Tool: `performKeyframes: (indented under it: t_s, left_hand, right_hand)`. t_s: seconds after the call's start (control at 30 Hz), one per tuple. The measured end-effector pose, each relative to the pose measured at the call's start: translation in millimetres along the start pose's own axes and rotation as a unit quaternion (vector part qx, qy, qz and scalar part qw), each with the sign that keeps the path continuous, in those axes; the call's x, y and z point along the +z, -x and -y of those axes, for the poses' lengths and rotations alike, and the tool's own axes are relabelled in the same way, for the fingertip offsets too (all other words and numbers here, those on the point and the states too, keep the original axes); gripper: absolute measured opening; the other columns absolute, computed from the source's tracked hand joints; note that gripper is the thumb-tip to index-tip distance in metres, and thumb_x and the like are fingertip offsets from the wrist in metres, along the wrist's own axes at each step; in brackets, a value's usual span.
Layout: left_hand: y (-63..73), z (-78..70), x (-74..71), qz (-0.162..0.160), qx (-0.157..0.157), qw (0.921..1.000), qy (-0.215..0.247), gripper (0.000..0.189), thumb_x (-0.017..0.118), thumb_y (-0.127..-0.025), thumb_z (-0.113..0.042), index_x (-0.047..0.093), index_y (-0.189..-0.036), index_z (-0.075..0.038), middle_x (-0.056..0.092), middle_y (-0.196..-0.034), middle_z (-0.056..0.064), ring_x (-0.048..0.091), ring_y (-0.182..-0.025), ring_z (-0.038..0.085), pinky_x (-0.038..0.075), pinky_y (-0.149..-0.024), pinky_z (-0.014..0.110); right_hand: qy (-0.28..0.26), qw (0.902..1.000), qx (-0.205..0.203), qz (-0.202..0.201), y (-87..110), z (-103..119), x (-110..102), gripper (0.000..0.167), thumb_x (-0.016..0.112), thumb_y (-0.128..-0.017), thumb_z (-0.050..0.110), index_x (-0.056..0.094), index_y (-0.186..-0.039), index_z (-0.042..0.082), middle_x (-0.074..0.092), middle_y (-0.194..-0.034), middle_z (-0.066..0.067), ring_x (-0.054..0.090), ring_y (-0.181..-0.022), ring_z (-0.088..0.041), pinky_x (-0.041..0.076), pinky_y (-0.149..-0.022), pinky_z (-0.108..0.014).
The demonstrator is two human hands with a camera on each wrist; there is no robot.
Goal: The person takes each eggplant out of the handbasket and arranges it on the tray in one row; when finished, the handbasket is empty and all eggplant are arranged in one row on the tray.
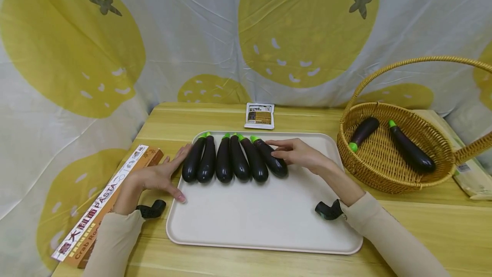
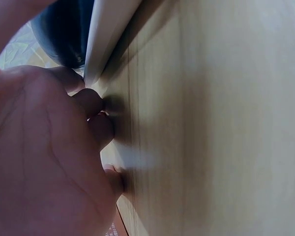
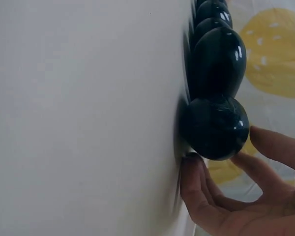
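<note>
Several dark eggplants (image 1: pixel 224 163) with green stem ends lie side by side on a white tray (image 1: pixel 265 221), along its far left half. My right hand (image 1: pixel 297 154) is at the rightmost eggplant (image 1: pixel 274 160), fingertips against its right side. In the right wrist view, the fingers (image 3: pixel 196 184) sit beside and over that eggplant's rounded end, without reaching round it. My left hand (image 1: pixel 163 175) spreads its fingers at the tray's left edge, beside the leftmost eggplant (image 1: pixel 192 163). The left wrist view shows its fingertips down by the table next to the tray's side.
A wicker basket (image 1: pixel 396 183) with a tall handle holds two more eggplants (image 1: pixel 411 148) at the right. Beneath its right side lies a pale package (image 1: pixel 474 181). A long pasta box (image 1: pixel 100 208) lies under my left forearm. A small packet (image 1: pixel 259 116) is behind the tray.
</note>
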State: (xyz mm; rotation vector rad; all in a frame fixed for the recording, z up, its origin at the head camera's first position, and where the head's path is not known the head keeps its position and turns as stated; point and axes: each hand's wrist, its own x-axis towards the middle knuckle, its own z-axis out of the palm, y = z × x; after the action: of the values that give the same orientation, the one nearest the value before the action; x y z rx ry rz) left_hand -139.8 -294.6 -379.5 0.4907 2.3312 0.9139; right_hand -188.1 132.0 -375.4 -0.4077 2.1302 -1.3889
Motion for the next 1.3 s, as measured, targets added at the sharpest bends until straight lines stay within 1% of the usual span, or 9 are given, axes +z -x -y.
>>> performKeyframes:
  t_s: [0.23,0.5,0.6,0.77,0.87,1.0,1.1,1.13,1.3]
  left_hand:
    - [-0.1,-0.8,-0.4,0.001,0.002,1.0000,-0.001,0.152,0.098,-0.066,-0.027,-0.016,-0.165,-0.015,-0.022,-0.169,0.027,-0.019,-0.157,0.049,-0.015,-0.120,0.075]
    - [-0.9,0.1,-1.1,0.000,0.005,1.0000,-0.008,0.152,0.098,-0.066,-0.031,-0.017,-0.165,-0.016,-0.022,-0.169,0.027,-0.020,-0.157,0.048,-0.015,-0.120,0.075]
    - [-0.7,0.8,-1.3,-0.001,0.004,0.9999,-0.013,0.152,0.097,-0.067,-0.032,-0.017,-0.165,-0.015,-0.023,-0.169,0.026,-0.020,-0.157,0.048,-0.015,-0.120,0.075]
    - [0.6,0.3,-1.0,-0.002,0.006,0.9998,-0.017,0.151,0.097,-0.067,-0.033,-0.017,-0.165,-0.015,-0.022,-0.169,0.027,-0.019,-0.157,0.048,-0.014,-0.120,0.075]
    - [1.3,-0.2,-1.1,-0.004,0.008,0.9998,-0.018,0.151,0.097,-0.067,-0.033,-0.016,-0.165,-0.014,-0.021,-0.169,0.027,-0.019,-0.157,0.049,-0.014,-0.120,0.075]
    - [1.3,0.2,-1.3,-0.007,0.009,0.9997,-0.021,0.150,0.097,-0.067,-0.033,-0.015,-0.166,-0.014,-0.020,-0.170,0.026,-0.019,-0.157,0.049,-0.014,-0.120,0.075]
    - [1.0,0.9,-1.6,-0.008,0.010,0.9997,-0.021,0.150,0.097,-0.067,-0.032,-0.015,-0.165,-0.013,-0.020,-0.170,0.025,-0.019,-0.157,0.049,-0.014,-0.120,0.076]
    - [0.9,1.2,-1.6,-0.008,0.011,0.9997,-0.020,0.150,0.097,-0.067,-0.032,-0.015,-0.165,-0.013,-0.021,-0.170,0.025,-0.019,-0.157,0.049,-0.014,-0.119,0.076]
    - [0.4,1.3,-1.0,-0.006,0.011,0.9998,-0.016,0.150,0.097,-0.067,-0.031,-0.016,-0.165,-0.012,-0.021,-0.170,0.026,-0.020,-0.156,0.049,-0.015,-0.119,0.076]
  right_hand:
    - [0.081,0.9962,-0.015,-0.029,21.3,12,-15,0.056,0.062,-0.104,0.029,0.047,-0.157,0.019,0.064,-0.142,-0.019,0.063,-0.127,-0.029,0.055,-0.104,-0.047]
    - [0.144,0.9875,-0.034,-0.055,74.3,28,-55,0.055,0.059,-0.105,0.039,0.047,-0.157,0.024,0.058,-0.151,-0.015,0.056,-0.138,-0.033,0.046,-0.112,-0.059]
    - [0.168,0.9819,-0.027,-0.083,99.4,28,-75,0.054,0.057,-0.106,0.041,0.048,-0.156,0.025,0.059,-0.150,-0.011,0.058,-0.135,-0.028,0.050,-0.110,-0.049]
    - [0.202,0.9689,-0.014,-0.142,134.9,5,-112,0.050,0.056,-0.107,0.035,0.049,-0.155,0.021,0.062,-0.145,-0.009,0.061,-0.116,0.009,0.048,-0.091,-0.010]
    - [0.225,0.9566,0.011,-0.184,149.6,-14,-134,0.054,0.057,-0.107,0.034,0.046,-0.157,0.017,0.062,-0.143,-0.019,0.053,-0.102,0.024,0.043,-0.080,-0.003]
    - [0.239,0.9446,0.071,-0.214,163.7,-36,-157,0.068,0.054,-0.108,0.039,0.027,-0.165,0.013,0.043,-0.154,-0.037,0.062,-0.128,-0.020,0.054,-0.096,-0.030]
    - [0.240,0.9408,0.101,-0.217,171.5,-50,-168,0.074,0.049,-0.109,0.041,0.014,-0.166,0.011,0.025,-0.159,-0.043,0.032,-0.138,-0.065,0.042,-0.103,-0.069]
    - [0.240,0.9398,0.106,-0.219,173.4,-55,-170,0.074,0.048,-0.109,0.041,0.011,-0.166,0.011,0.021,-0.160,-0.045,0.028,-0.138,-0.068,0.035,-0.100,-0.078]
    - [0.243,0.9367,0.114,-0.225,180.0,-76,-180,0.075,0.047,-0.110,0.037,0.009,-0.165,0.004,0.014,-0.158,-0.048,0.025,-0.134,-0.072,0.034,-0.098,-0.080]
